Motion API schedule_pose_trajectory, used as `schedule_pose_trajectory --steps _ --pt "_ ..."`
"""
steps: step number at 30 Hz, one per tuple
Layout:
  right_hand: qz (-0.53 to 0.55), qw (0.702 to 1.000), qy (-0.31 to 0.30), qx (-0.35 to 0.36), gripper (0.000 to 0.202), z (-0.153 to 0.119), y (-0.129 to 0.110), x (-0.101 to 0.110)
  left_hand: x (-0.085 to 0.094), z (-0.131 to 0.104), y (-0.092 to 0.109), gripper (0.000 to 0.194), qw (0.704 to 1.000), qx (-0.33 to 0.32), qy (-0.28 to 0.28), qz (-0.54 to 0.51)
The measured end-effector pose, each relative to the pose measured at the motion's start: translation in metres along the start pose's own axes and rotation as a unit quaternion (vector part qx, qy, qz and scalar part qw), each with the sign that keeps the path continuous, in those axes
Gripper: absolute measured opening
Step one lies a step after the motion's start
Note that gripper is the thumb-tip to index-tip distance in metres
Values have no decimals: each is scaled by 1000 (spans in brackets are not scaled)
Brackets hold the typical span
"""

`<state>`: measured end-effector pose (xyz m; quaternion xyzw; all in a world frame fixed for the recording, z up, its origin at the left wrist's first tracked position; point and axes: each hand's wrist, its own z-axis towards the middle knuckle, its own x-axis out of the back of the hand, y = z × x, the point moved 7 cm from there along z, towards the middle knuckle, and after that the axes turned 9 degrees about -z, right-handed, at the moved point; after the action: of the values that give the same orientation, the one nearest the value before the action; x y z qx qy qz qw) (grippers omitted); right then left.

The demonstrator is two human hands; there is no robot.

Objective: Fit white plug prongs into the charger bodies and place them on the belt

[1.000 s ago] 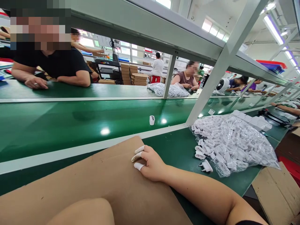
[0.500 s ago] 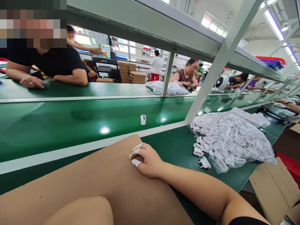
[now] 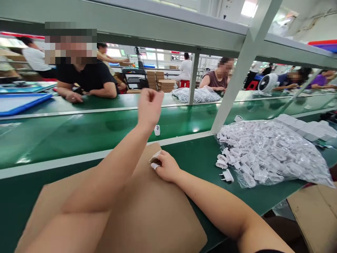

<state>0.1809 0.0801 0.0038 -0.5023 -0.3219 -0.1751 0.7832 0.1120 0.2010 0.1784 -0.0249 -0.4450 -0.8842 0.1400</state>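
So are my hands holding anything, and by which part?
Right hand touches the cardboard near its far corner; I can't tell if it grips. Left hand hovers, nothing visible in it.

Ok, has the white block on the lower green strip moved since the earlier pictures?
Yes. Judged against the slanted grey post, the white block has shifted left along the green strip; its gap from the post's foot is wider.

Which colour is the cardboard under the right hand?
The cardboard is plain brown, seen best in the head view.
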Motion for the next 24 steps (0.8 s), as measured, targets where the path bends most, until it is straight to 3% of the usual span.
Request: schedule_pose_trajectory --steps 2,4,5,7,10,13,16,19,21,22,24 --pt "3 1000 -2 0 12 1 1 -1 -4 -6 -36 66 977 109 -59 176" --pt "1 1000 -4 2 12 0 1 -1 -5 -23 -80 97 914 207 -119 328" --pt "-1 1000 -4 4 12 0 1 -1 -3 -32 -98 103 890 232 -135 368" --pt "-5 1000 -4 9 12 -2 0 -1 0 -46 -125 88 874 251 -148 388" --pt "-14 1000 -3 12 16 -4 -4 -3 7 -56 -141 48 887 243 -157 360" --pt "-30 1000 -3 0 17 -3 -9 1 18 -57 -133 38 899 222 -151 346" --pt "-75 997 -18 14 19 -3 -22 21 21 -63 -109 40 921 173 -162 308" --pt "-182 980 -58 65 30 -19 -34 60 19 -90 -76 40 940 118 -201 251" --pt "-299 948 -74 78 35 -41 -30 94 20 -121 -55 41 941 108 -233 221" --pt "-357 929 -76 68 36 -53 -23 112 21 -139 -45 41 940 107 -254 203" --pt "-449 891 -65 -19 37 -78 2 149 22 -175 -26 41 935 98 -300 160"
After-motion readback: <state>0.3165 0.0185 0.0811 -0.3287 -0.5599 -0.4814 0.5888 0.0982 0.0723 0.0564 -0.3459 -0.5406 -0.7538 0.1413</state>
